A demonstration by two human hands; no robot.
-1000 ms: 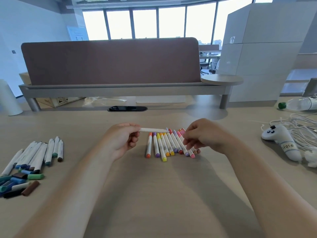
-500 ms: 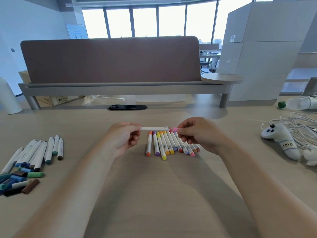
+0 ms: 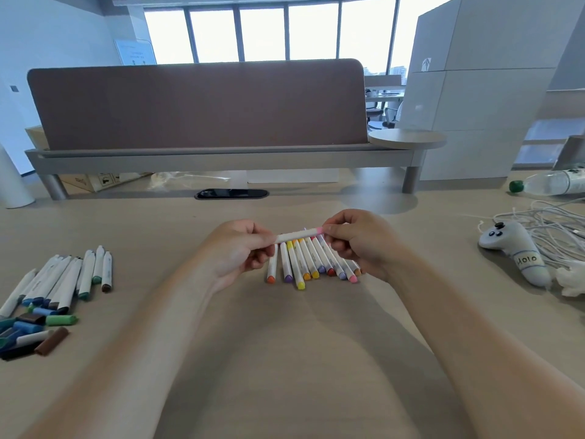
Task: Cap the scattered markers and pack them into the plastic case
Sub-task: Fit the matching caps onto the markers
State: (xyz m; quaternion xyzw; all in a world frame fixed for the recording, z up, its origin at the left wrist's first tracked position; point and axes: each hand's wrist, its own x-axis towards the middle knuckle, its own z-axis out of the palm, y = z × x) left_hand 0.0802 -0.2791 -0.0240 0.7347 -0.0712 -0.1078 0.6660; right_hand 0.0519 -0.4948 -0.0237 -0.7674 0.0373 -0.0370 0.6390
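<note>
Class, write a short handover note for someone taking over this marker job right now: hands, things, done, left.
Left hand pinches the white marker by its left end; right hand pinches the pink cap at its other end.
Capped row lies on the desk beneath the hands.
Marker pile and loose caps lie at the desk's left edge.
Done: the row is capped.
Left: press this cap home if loose, cap the pile, pack everything. No case in view.
</note>
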